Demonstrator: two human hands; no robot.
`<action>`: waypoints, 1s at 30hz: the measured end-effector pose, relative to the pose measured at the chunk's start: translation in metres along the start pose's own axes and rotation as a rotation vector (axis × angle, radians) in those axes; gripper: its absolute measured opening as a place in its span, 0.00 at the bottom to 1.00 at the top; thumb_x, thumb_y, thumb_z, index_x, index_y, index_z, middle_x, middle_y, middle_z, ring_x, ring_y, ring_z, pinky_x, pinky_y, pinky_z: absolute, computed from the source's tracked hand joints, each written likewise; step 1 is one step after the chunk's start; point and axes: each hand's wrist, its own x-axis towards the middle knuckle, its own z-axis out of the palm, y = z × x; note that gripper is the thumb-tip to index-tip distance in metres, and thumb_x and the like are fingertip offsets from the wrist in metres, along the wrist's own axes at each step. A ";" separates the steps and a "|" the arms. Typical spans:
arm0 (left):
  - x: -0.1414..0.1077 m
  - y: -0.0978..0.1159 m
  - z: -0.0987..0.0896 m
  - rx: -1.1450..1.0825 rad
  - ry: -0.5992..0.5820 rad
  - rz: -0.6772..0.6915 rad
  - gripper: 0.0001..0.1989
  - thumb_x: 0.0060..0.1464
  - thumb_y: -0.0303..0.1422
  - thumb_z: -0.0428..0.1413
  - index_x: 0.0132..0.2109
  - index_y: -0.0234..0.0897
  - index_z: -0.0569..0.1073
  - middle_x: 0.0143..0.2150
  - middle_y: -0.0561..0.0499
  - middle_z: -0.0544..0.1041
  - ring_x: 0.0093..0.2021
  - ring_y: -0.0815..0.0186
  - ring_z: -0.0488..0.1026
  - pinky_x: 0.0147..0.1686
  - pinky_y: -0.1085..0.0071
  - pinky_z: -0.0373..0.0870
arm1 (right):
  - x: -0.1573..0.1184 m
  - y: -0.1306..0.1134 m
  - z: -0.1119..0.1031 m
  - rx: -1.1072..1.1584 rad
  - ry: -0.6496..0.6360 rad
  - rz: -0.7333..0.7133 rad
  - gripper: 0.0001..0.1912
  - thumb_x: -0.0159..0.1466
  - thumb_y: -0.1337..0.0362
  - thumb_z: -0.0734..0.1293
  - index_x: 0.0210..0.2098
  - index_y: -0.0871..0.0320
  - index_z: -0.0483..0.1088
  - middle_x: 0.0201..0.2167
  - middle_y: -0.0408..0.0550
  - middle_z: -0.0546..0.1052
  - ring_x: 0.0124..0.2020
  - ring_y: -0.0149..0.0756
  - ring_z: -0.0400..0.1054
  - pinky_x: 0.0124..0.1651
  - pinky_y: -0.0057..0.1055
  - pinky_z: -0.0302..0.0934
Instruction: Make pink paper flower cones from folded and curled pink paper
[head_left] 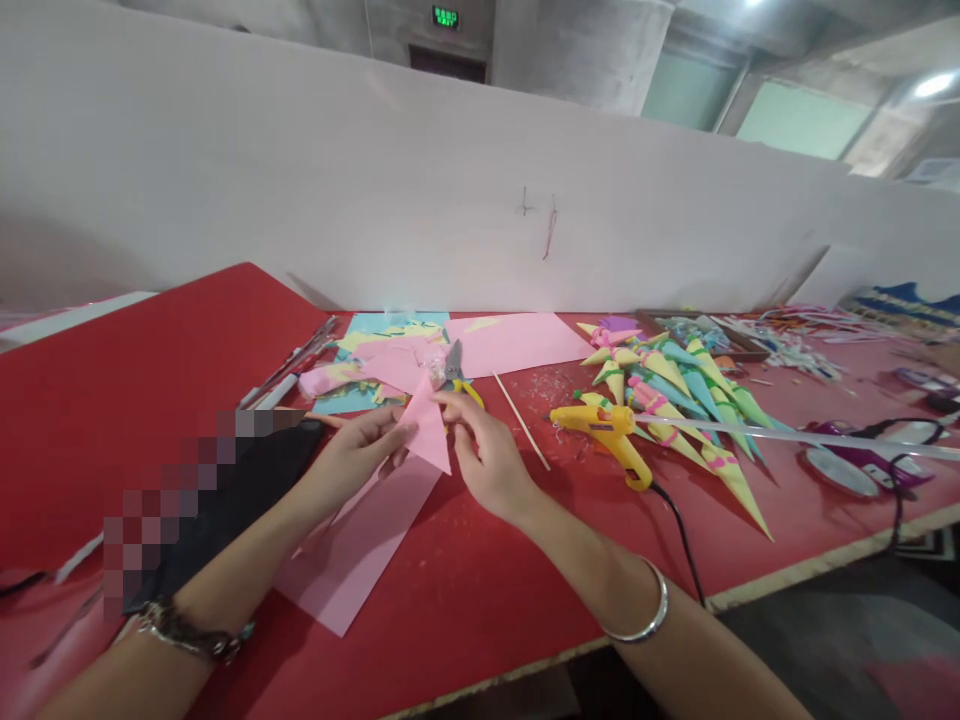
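A small piece of pink paper [430, 432], roughly triangular with its point up, is held between both hands above the red table. My left hand [367, 440] pinches its left side, thumb in front and fingers partly behind. At its upper right edge, my right hand [484, 450] grips with thumb and bent fingers. A larger pink sheet [367, 555] lies flat below my left hand. Just behind the paper are pliers [454, 365] with yellow handles, partly covered by my right hand. To the right of that hand lies a thin wooden stick [521, 420].
A yellow glue gun [604, 420] with a long clear stick and black cord lies right of centre. Behind it are several paper cones [694, 385] and a tray [739, 345] of small pieces. Paper scraps [375, 350] and a pink sheet [517, 340] lie toward the white partition [420, 200].
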 end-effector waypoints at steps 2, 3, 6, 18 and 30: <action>0.000 -0.002 -0.001 -0.053 -0.011 -0.025 0.15 0.51 0.41 0.52 0.23 0.38 0.61 0.15 0.61 0.60 0.15 0.76 0.54 0.15 0.79 0.51 | 0.000 -0.001 -0.002 -0.023 -0.029 -0.054 0.24 0.56 0.78 0.54 0.45 0.51 0.68 0.40 0.45 0.73 0.42 0.35 0.66 0.46 0.32 0.61; 0.000 -0.003 -0.001 -0.069 -0.023 -0.036 0.14 0.51 0.41 0.52 0.24 0.38 0.61 0.14 0.61 0.60 0.14 0.76 0.54 0.15 0.79 0.50 | 0.000 -0.001 -0.002 -0.023 -0.037 -0.062 0.23 0.56 0.78 0.54 0.43 0.50 0.69 0.39 0.45 0.74 0.43 0.35 0.66 0.47 0.33 0.61; -0.002 -0.003 -0.001 -0.096 -0.064 -0.064 0.15 0.51 0.42 0.51 0.24 0.37 0.63 0.15 0.60 0.61 0.14 0.76 0.54 0.14 0.79 0.49 | 0.000 -0.001 -0.001 0.006 -0.025 -0.036 0.19 0.56 0.77 0.58 0.40 0.51 0.72 0.37 0.44 0.75 0.41 0.35 0.67 0.44 0.33 0.63; -0.006 0.005 0.009 -0.077 -0.182 -0.069 0.12 0.51 0.38 0.46 0.26 0.37 0.66 0.18 0.54 0.68 0.18 0.71 0.63 0.19 0.74 0.61 | 0.001 0.007 0.002 0.247 0.107 0.251 0.07 0.57 0.62 0.63 0.24 0.57 0.68 0.22 0.42 0.72 0.26 0.32 0.66 0.32 0.28 0.62; -0.005 0.004 0.015 0.105 -0.089 -0.011 0.16 0.49 0.42 0.50 0.20 0.37 0.64 0.16 0.56 0.67 0.16 0.73 0.61 0.18 0.76 0.58 | -0.001 0.010 0.008 0.342 0.161 0.331 0.07 0.54 0.63 0.64 0.24 0.56 0.61 0.19 0.38 0.67 0.22 0.31 0.67 0.26 0.28 0.62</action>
